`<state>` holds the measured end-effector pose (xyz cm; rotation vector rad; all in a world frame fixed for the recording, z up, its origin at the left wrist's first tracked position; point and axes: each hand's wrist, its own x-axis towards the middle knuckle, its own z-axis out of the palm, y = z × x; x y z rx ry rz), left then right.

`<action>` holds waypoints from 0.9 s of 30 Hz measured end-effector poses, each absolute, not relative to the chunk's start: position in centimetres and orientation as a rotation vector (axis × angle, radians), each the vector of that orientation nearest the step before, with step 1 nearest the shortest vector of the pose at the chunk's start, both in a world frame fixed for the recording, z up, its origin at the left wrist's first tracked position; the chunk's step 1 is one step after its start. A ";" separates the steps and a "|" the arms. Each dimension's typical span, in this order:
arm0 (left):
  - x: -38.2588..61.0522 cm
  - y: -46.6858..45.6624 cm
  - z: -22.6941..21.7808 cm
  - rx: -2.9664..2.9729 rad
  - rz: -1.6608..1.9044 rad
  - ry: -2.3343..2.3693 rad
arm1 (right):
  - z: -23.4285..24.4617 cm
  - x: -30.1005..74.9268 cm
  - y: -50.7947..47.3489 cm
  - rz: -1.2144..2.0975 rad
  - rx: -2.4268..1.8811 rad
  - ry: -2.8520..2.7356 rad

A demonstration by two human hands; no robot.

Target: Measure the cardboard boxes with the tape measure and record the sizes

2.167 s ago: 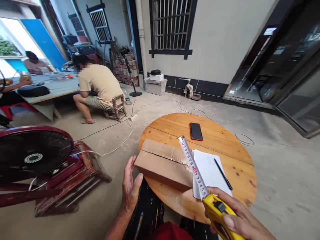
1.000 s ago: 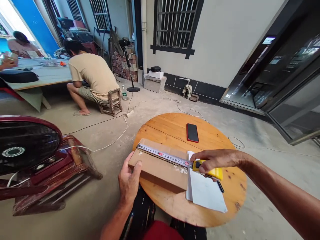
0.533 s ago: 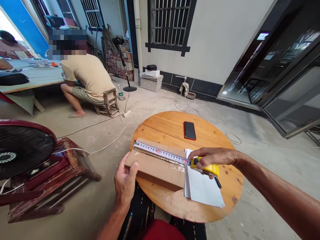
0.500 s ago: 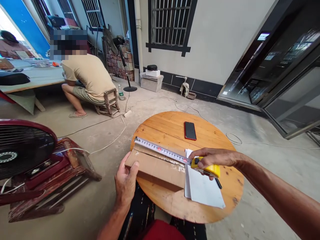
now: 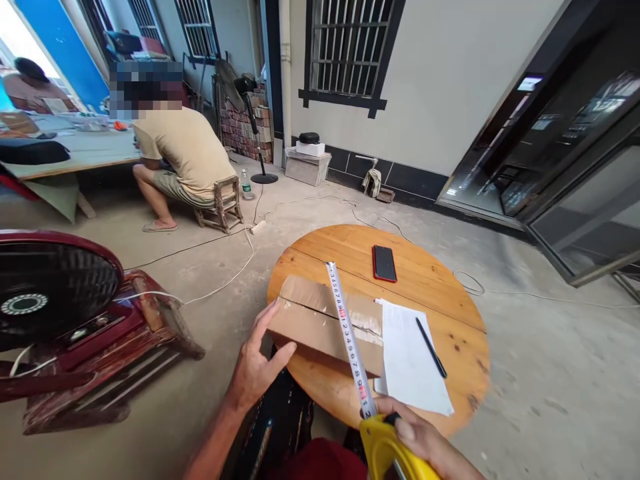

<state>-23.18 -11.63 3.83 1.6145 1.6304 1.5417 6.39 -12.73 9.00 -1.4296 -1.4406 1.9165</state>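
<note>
A brown cardboard box [image 5: 313, 328] lies on the round wooden table [image 5: 420, 253], its taped flap raised slightly at the far side. My left hand [image 5: 257, 357] is at the box's near left corner, thumb and fingers spread apart, fingertips against or just beside the cardboard. In my right hand [image 5: 417, 433], low at the table's near edge, is a yellow tape measure [image 5: 387, 453]. Its extended white blade [image 5: 349, 333] runs away from me across the box's width, with the tip past the far side. Whether the blade touches the box is unclear.
White paper sheets [image 5: 413, 360] with a black pen [image 5: 431, 348] lie right of the box. A red-edged phone [image 5: 384, 263] rests farther back. At left, a dark red fan [image 5: 60, 293] stands on a wooden chair. A person [image 5: 185, 147] sits at another table [image 5: 100, 153]; cables cross the floor.
The blade has swung from along the box's length to across its width. My right hand moved nearer to me with the tape measure. My left hand's fingers have loosened from the box.
</note>
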 end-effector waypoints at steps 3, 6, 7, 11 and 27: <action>-22.7 -11.5 3.9 1.703 1.684 1.845 | 8.1 6.0 -13.1 1.905 -1.483 -1.393; -21.3 -11.2 4.0 1.646 1.856 2.021 | 8.6 4.9 -13.5 1.878 -1.529 -1.310; -21.0 -11.1 4.0 1.644 1.871 2.041 | 9.2 4.5 -13.7 1.885 -1.516 -1.268; -20.7 -10.6 4.0 1.701 1.841 2.006 | 13.1 3.2 -14.5 1.993 -1.350 -1.083; -21.1 -10.8 4.3 1.611 1.786 1.945 | 14.2 3.8 -14.4 2.151 -1.496 -0.926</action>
